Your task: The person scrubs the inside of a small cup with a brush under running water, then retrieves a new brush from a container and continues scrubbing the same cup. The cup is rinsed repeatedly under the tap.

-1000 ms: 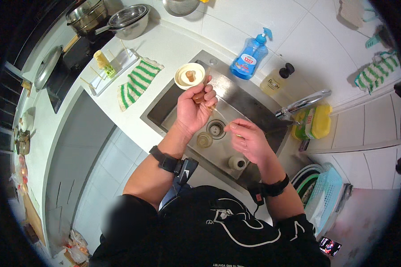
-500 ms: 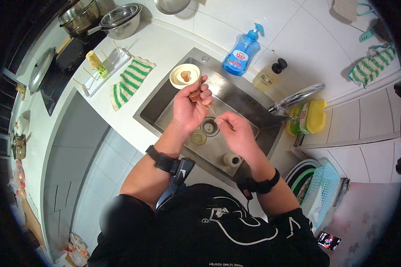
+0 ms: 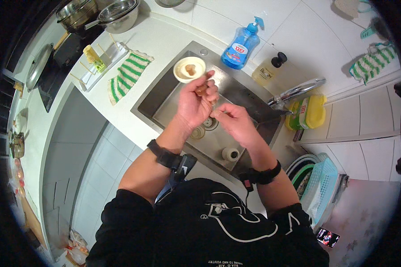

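Note:
Above the sink (image 3: 250,103), my left hand (image 3: 194,107) is closed, palm up, round a round cream-coloured cup-like piece (image 3: 181,71) with a brownish centre. Something brownish shows between its curled fingers; the lower part of the piece is hidden there. My right hand (image 3: 237,127) is closed in a pinch right beside the left fingertips. What it pinches is too small to make out. Below the hands are the drain (image 3: 209,123) and a round translucent dish (image 3: 198,132). A small pale bottle (image 3: 230,154) with a dark opening stands near the sink's front.
Behind the sink stand a blue soap bottle (image 3: 240,50), a clear pump bottle (image 3: 265,74) and the faucet (image 3: 298,91). A yellow container (image 3: 315,111) is at the right. On the left counter are a striped cloth (image 3: 128,78) and a white drying rack (image 3: 92,81).
Both hands have shifted slightly, the left one a little to the right with the cup-like piece. My right fingertips have come closer to the left ones.

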{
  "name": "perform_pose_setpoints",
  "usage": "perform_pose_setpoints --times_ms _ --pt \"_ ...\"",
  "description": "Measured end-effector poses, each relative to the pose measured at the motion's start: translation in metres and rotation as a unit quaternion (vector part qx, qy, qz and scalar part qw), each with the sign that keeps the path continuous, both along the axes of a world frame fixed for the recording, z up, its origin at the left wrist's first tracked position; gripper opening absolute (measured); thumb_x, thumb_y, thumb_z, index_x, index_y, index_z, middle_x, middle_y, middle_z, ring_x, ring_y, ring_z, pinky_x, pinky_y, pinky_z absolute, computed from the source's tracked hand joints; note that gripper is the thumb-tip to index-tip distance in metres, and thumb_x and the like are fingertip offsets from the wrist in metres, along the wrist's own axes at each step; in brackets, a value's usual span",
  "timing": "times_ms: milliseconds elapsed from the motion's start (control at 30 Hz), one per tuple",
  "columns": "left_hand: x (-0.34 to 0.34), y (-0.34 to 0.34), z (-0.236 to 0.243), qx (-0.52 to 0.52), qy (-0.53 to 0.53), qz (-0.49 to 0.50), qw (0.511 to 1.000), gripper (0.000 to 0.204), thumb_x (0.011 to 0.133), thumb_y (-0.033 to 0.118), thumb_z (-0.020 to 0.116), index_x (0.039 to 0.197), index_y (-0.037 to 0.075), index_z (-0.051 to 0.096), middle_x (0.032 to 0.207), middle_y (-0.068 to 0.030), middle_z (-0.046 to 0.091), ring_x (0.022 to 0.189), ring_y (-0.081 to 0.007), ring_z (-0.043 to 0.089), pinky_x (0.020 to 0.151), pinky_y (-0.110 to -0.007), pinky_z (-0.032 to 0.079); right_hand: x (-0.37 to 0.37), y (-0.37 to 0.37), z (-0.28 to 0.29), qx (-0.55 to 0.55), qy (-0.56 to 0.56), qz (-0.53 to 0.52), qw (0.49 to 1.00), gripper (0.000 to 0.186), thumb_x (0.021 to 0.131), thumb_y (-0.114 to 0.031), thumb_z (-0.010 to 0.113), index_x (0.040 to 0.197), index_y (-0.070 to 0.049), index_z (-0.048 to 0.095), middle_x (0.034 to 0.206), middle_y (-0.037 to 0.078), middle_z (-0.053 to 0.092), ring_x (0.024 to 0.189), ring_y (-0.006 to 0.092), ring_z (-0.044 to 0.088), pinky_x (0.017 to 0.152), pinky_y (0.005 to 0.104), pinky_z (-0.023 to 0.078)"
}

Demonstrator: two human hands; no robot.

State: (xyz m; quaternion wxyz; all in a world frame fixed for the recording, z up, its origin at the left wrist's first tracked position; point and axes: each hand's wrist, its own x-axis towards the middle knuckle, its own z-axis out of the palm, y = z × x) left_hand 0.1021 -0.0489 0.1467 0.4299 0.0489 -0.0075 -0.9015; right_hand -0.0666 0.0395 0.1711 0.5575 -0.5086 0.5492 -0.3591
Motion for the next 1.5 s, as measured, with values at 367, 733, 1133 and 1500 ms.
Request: perform_pose_setpoints --times_ms 367,733,1133,1500 --pt "0.003 -0.002 -0.005 0.014 -0.049 0.074 0.996 0.03 0.098 0.014 0.05 0.121 -0.006 0.053 0.083 -0.0031 0.049 0.07 -0.0131 0.044 0.063 -0.027 0.038 0.015 0.009 0.005 -0.185 0.355 -0.041 0.915 0.013 0.093 -0.02 0.064 0.094 -0.008 0.067 0.07 0.015 0.064 0.063 0.0302 0.064 0.061 0.039 0.049" --pt "0.001 0.0 -0.007 0.029 -0.05 0.101 0.993 0.028 0.097 0.014 0.051 0.117 -0.005 0.054 0.087 -0.0058 0.055 0.071 -0.0147 0.047 0.064 -0.028 0.04 0.016 0.006 -0.003 -0.225 0.418 -0.077 0.877 0.012 0.092 -0.024 0.062 0.092 -0.013 0.066 0.071 0.014 0.065 0.069 0.0387 0.065 0.063 0.0502 0.05" --pt "0.002 -0.006 0.0 0.018 -0.028 0.101 0.994 0.023 0.097 0.016 0.054 0.113 0.0 0.056 0.081 -0.003 0.054 0.068 -0.0145 0.047 0.062 -0.028 0.04 0.014 0.014 -0.012 -0.168 0.217 -0.141 0.951 0.02 0.101 -0.024 0.052 0.098 -0.004 0.052 0.077 0.018 0.063 0.076 0.0384 0.064 0.07 0.0446 0.049" --pt "-0.003 -0.003 -0.001 0.024 -0.045 0.028 0.998 0.022 0.098 0.018 0.053 0.113 0.001 0.056 0.08 -0.0026 0.054 0.069 -0.0137 0.047 0.062 -0.028 0.04 0.014 0.012 -0.011 -0.278 0.154 -0.14 0.938 0.016 0.089 -0.01 0.07 0.091 -0.003 0.056 0.08 0.013 0.063 0.074 0.0246 0.063 0.068 0.0348 0.05"
